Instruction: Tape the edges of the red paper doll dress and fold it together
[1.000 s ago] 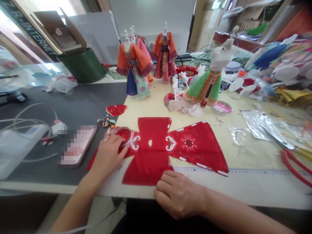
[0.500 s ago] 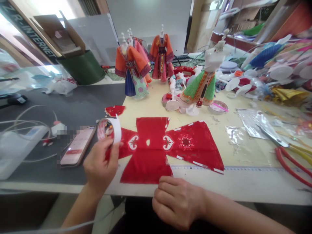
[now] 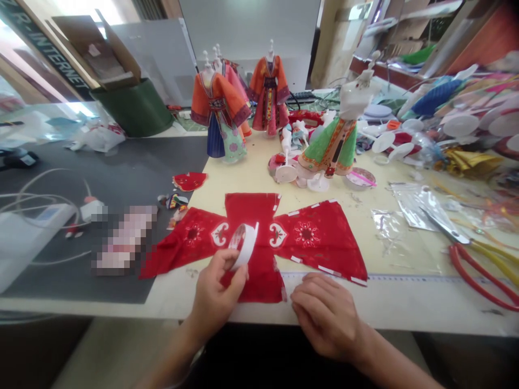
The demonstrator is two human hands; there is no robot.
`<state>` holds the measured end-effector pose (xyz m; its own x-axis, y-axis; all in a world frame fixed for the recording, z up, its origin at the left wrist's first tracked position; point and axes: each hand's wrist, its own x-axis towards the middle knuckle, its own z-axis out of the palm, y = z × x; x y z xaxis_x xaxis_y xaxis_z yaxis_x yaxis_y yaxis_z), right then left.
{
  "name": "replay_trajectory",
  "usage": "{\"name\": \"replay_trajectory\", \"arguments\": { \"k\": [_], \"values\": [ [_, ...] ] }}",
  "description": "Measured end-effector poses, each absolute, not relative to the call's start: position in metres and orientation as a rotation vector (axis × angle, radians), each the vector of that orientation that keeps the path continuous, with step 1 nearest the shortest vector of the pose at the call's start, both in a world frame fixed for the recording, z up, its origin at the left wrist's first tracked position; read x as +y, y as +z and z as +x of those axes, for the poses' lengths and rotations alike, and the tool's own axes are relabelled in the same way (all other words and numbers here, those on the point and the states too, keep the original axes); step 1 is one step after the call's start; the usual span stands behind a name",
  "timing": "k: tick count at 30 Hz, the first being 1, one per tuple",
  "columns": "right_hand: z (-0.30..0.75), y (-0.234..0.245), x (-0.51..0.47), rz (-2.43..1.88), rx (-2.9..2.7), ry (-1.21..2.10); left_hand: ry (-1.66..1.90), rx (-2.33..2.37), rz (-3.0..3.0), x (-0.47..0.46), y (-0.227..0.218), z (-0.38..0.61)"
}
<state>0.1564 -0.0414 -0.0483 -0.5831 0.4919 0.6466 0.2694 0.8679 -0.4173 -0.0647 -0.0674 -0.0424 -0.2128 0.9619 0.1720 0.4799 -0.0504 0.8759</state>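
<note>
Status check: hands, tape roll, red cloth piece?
Left hand grips white tape roll above red cloth piece. Right hand rests at table edge, fingers near cloth's lower hem. Scissors lie off right.

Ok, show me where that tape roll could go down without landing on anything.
Bare tabletop lies between the red garment and the dressed dolls. A white strip along the near edge, right of the right hand, is free too. The left hand holds the tape roll. The right side around the scissors and plastic bags is crowded.
</note>
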Motion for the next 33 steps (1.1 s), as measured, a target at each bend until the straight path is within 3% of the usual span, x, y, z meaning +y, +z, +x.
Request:
{"name": "replay_trajectory", "arguments": {
  "k": [18, 33],
  "values": [
    [0.165, -0.050, -0.034, -0.829, -1.976, 0.551, 1.057, 1.456, 1.630, -0.061, -0.031, -0.037],
    [0.151, -0.024, -0.017, -1.001, -1.725, 0.964, 1.059, 1.450, 1.802, -0.065, -0.032, -0.030]
  ]
}}
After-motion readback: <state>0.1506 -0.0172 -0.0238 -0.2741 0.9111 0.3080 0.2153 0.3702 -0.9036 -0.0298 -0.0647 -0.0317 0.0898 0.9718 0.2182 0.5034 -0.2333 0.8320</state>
